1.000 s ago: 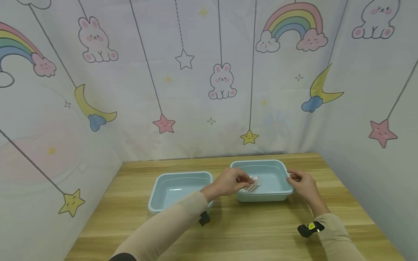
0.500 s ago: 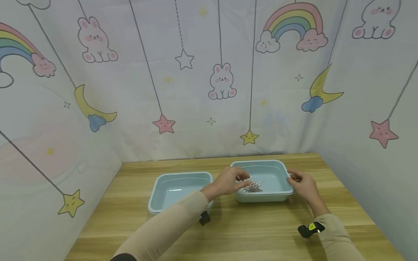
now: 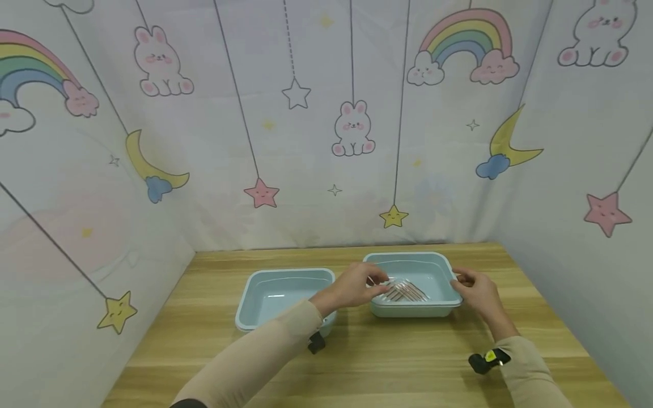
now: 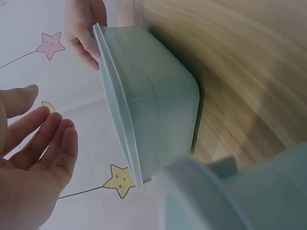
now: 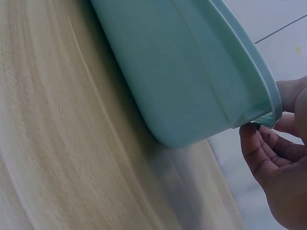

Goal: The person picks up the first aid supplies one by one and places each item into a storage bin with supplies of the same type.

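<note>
Several thin reddish-brown sticks (image 3: 408, 290) with pale, shiny parts lie in the left front part of the right-hand light blue bin (image 3: 415, 311); their exact kind is too small to tell. Just over them, by the bin's left rim, is my left hand (image 3: 352, 286). Its fingers are relaxed and slightly bent, and in the left wrist view the left hand (image 4: 38, 158) holds nothing, with thumb and fingers apart. My right hand (image 3: 479, 292) grips the bin's right rim; the right wrist view shows the right hand (image 5: 283, 158) with fingers under the rim and thumb over it.
A second light blue bin (image 3: 250, 317) stands to the left, partly hidden by my left forearm. Both bins stand on a wood-grain table (image 3: 398, 362). A printed cloth backdrop (image 3: 306, 221) rises at the table's back and sides.
The sticks have left my left hand's fingers and now lie spread in the right-hand bin. The left hand has loosened; the right hand stays on the rim. The head view has shifted slightly.
</note>
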Demonstrator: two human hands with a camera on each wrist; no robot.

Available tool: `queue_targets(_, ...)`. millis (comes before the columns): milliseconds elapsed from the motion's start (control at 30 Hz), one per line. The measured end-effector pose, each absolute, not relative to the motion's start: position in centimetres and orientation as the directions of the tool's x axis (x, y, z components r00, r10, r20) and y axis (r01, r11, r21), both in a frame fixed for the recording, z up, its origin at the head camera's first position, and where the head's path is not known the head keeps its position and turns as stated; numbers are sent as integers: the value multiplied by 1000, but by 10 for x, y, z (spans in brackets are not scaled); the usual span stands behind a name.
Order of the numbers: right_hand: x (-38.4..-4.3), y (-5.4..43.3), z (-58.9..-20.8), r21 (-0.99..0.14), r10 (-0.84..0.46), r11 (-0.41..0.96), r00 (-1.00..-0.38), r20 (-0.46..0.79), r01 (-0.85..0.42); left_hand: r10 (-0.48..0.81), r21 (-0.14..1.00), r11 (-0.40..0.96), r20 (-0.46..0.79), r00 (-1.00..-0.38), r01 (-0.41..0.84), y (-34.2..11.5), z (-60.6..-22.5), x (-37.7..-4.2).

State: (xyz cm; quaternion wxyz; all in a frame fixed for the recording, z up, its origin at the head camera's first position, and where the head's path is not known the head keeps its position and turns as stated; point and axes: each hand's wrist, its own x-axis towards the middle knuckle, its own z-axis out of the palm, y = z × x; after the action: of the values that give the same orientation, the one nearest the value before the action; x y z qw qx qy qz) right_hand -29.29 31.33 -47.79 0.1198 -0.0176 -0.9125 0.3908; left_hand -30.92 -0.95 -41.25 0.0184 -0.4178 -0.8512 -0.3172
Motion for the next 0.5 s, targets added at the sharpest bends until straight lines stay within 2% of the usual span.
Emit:
queue_targets(200, -296, 316, -476, -687, 108, 724, -974, 199, -60, 686, 497, 483, 297, -664, 721, -23, -407, -305)
queue_targets(500, -298, 321, -473, -620, 51, 779, -975, 214, -95, 665, 460, 460, 389, -638, 760, -49, -403, -304)
